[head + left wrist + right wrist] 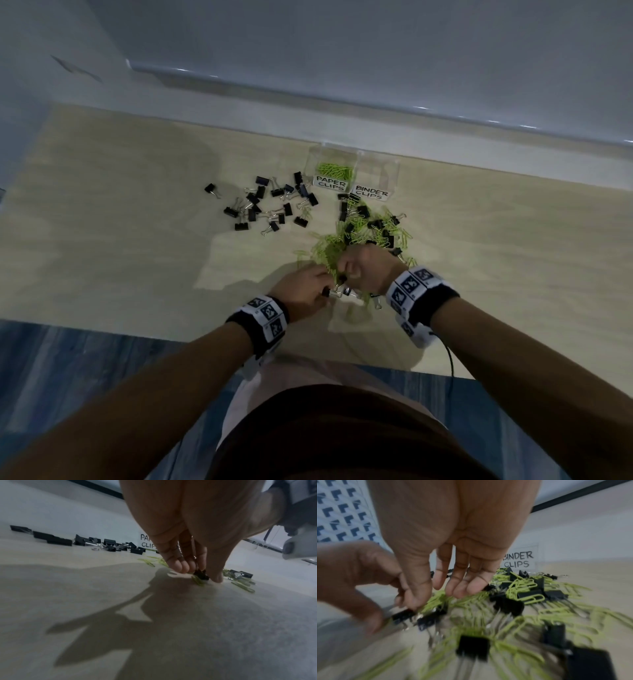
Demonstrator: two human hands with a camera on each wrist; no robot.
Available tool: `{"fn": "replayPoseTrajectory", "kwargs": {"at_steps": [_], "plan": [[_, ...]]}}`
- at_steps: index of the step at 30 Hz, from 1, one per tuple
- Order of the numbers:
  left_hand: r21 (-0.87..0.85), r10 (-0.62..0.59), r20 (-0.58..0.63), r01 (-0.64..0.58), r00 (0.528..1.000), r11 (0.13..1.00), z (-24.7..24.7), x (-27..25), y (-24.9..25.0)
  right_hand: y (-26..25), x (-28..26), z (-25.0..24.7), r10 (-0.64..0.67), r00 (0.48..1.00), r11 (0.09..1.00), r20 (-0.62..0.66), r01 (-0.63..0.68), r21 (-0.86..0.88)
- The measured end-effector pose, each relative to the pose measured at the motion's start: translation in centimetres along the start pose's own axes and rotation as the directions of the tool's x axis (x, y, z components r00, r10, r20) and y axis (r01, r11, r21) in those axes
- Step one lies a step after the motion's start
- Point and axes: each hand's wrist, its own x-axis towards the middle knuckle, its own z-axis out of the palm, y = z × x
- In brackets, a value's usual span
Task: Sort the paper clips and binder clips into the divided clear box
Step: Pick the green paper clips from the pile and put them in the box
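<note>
- While the left hand (185, 534) works at the near edge of the pile, its fingers (178, 566) and thumb pinch a black binder clip (201, 574) right at the bench (85, 601).
- Right hand (447, 536): fingers (462, 582) loosely spread over the heap; thumb low beside another black clip; can't tell if it holds anything.
- Binder clips: light, stiff, sprung steel; take the black body, not the wire handles, which swing.
- Paper clips (329, 250): thin, light, slick, and they tangle; likely to drag up with a binder clip, so shake free.
- Clear box (352, 168) at the far end of the pile: green clips in the PAPER CLIPS side, BINDER CLIPS side looks empty.
- Sorted-looking binder clips (267, 205) lie left, loose on the bench.
</note>
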Motion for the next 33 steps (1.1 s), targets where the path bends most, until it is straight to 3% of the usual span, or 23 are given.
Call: {"fn": "replayPoseTrajectory", "kwargs": {"at_steps": [6,14,22,24,26,29,33], "plan": [[0.026,-0.014,0.046,0.013,0.999,1.000,0.4,0.2,-0.1,0.0,-0.7,2.7,-0.028,1.000,0.995,-0.006,0.027,-0.098],[0.062,0.002,0.127,-0.010,0.992,0.998,0.0,0.7,-0.5,0.1,-0.3,3.2,-0.026,1.000,0.997,-0.006,0.026,-0.068],[0.047,0.038,0.103,-0.043,0.994,0.998,-0.3,0.5,-0.2,0.1,-0.6,2.7,-0.019,0.998,1.000,-0.064,0.019,0.003],[-0.043,0.046,0.014,-0.046,0.999,0.998,-0.9,0.2,-0.6,0.1,-0.7,2.1,0.004,0.998,1.000,-0.056,-0.003,0.020],[-0.117,-0.048,-0.115,0.034,0.992,0.993,-2.4,0.3,-1.0,0.0,-0.8,1.3,0.053,0.995,0.997,-0.080,-0.048,0.061],[-0.056,-0.139,-0.271,0.128,0.953,0.990,-4.9,1.6,-2.6,-0.3,-0.2,-0.7,0.180,0.975,0.966,-0.129,-0.151,0.210],[0.202,-0.189,-0.175,0.223,0.966,0.954,-6.9,3.0,-4.4,-0.7,2.8,-4.3,0.291,0.931,0.921,-0.220,-0.210,0.328]]}}
